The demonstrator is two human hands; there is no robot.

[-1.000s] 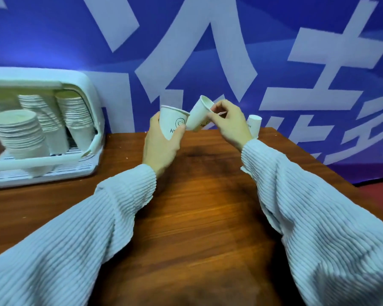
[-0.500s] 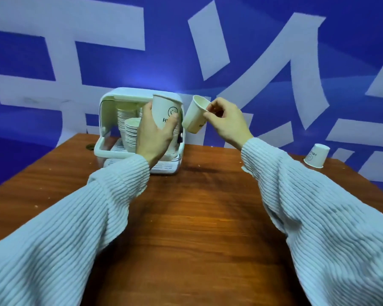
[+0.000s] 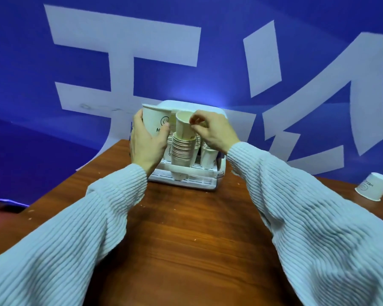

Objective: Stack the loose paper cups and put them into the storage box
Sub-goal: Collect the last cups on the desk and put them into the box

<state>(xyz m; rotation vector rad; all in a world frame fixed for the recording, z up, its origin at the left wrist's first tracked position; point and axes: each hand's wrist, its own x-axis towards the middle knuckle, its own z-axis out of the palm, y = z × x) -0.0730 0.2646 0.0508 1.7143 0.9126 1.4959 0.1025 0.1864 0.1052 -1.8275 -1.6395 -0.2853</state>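
The right hand pinches a small cup by its rim, mouth tipped up, right above the stack in the storage box. The left hand grips another cup just beside it.

right-hand cup now lowered onto box's front stack

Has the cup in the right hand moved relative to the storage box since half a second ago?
Yes. The small cup in the right hand went from beside the storage box to above the stacks inside.
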